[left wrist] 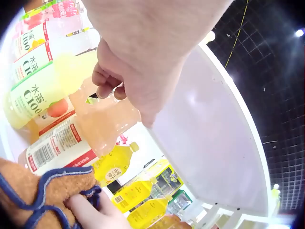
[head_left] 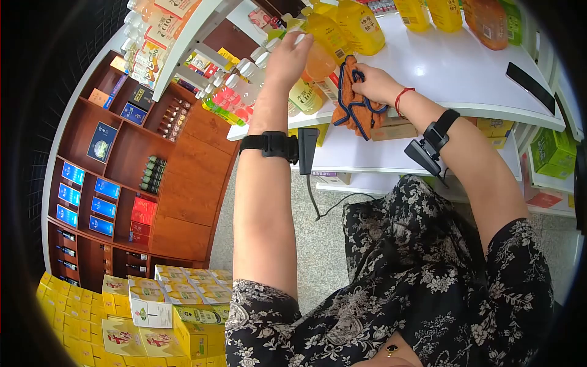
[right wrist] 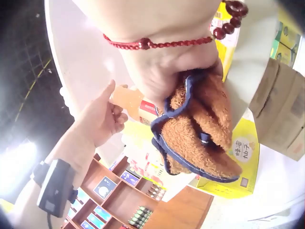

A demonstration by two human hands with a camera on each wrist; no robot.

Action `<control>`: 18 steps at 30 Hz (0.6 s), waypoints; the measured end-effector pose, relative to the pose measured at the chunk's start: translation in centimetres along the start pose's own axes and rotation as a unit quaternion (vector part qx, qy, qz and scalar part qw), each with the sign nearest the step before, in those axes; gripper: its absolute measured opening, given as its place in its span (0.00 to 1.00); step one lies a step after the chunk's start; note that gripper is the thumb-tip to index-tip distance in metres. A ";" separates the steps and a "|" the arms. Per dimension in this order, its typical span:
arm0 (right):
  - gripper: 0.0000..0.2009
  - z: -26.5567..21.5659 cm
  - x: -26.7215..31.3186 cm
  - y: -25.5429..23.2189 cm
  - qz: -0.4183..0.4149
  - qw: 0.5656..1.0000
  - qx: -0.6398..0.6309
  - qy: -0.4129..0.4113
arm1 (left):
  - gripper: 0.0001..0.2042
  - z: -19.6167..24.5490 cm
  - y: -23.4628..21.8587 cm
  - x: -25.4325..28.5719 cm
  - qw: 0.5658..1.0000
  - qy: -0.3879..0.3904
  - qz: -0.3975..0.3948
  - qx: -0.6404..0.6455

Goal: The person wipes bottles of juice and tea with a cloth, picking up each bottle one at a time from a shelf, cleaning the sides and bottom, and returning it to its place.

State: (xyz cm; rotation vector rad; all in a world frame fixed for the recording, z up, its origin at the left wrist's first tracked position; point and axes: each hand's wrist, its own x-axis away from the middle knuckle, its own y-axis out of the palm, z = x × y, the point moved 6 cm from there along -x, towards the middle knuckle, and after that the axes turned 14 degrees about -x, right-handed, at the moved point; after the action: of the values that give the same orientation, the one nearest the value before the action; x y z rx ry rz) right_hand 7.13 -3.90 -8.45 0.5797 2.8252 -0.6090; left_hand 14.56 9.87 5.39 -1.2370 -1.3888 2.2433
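Note:
In the head view my left hand [head_left: 288, 60] pinches the top of a bottle of peach-coloured drink [head_left: 319, 63], its cap mostly hidden by the fingers. The left wrist view shows this bottle [left wrist: 107, 119] tilted, with a white and red label. My right hand [head_left: 378, 85] grips a bunched brown-orange terry cloth [head_left: 353, 110] with navy edging, close beside that bottle. Folds of the cloth [right wrist: 195, 131] hang below the right hand in the right wrist view. A bottle with a pale green label [head_left: 304, 96] stands just left of the peach one.
Yellow drink bottles [head_left: 361, 30] line the back of the white shelf [head_left: 422, 76]. A dark phone-like slab [head_left: 529, 87] lies at its right end. More white-capped bottles [head_left: 235, 88] stand at left. Stacked yellow boxes [head_left: 159, 318] and a wooden cabinet [head_left: 183, 177] are farther left.

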 end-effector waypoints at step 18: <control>0.34 -2.0 0.3 1.6 0.024 0.997 0.016 -0.077 | 0.33 0.0 -1.1 0.6 0.991 -0.037 0.048 -0.117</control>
State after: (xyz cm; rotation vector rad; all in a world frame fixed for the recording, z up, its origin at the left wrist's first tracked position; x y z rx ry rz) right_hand 7.30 -1.56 -7.27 0.5776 2.6556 -0.6604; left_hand 13.96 10.79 5.92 -1.3293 -1.6967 2.2603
